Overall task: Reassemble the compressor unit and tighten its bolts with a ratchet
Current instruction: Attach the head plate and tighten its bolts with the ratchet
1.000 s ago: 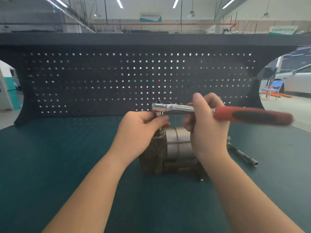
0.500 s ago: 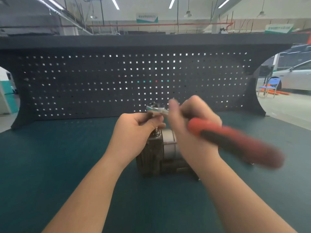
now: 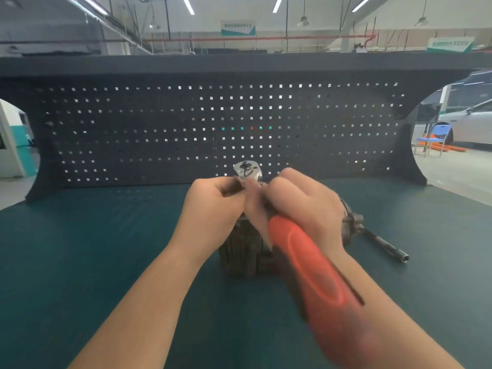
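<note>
Both hands hide most of the dark ribbed metal compressor unit (image 3: 241, 255); the ratchet's red rubber handle (image 3: 314, 272) is motion-blurred, its lower end smeared over the right forearm.

Dark pegboard (image 3: 159, 123) behind green bench mat (image 3: 80, 249); ceiling strip lights (image 3: 187, 5); blue chair (image 3: 436, 135) right

2 hands (image 3: 213, 209), 1 ratchet (image 3: 306, 257), 1 compressor (image 3: 241, 251), 1 ext. bar (image 3: 386, 247).
</note>
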